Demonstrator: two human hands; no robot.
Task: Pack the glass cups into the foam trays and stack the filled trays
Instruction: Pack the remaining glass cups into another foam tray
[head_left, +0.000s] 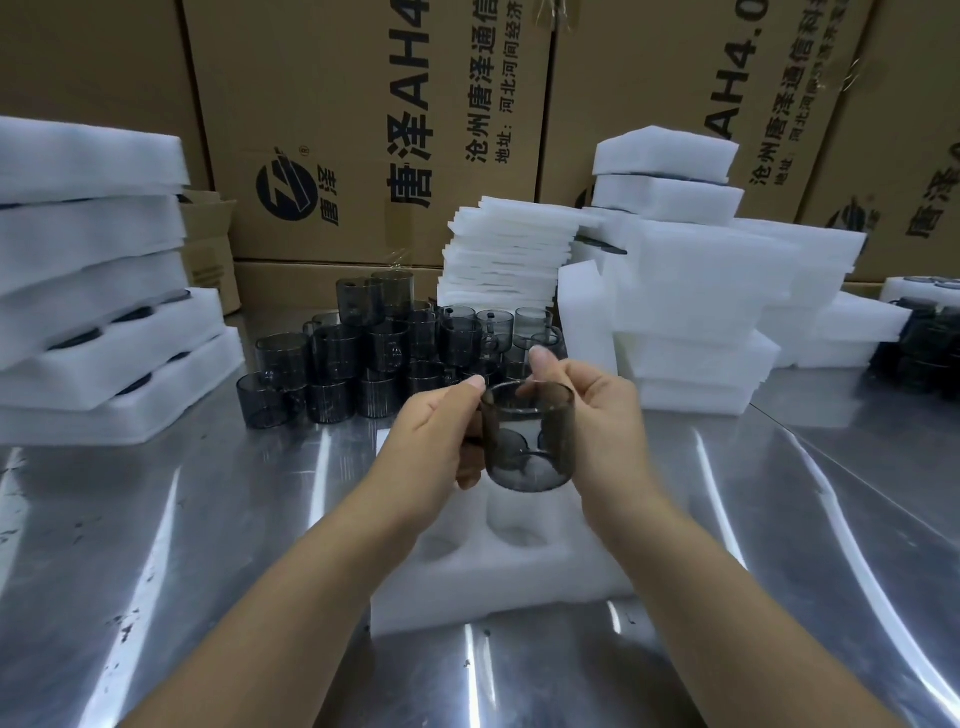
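Note:
A smoky grey glass cup (530, 441) is held upright in the air between both hands. My left hand (441, 436) grips its left side, thumb at the rim. My right hand (597, 410) holds the right side, fingers curled round the wall. Directly below lies a white foam tray (498, 577) with round wells that look empty. Behind the hands, several more grey glass cups (384, 358) stand stacked in a cluster on the steel table.
Filled foam trays (98, 291) are stacked at the left. Flat foam sheets (509, 254) and thick foam blocks (701, 291) pile up at the back right, with more cups (924, 343) at the far right edge. Cardboard boxes (363, 130) form the back wall.

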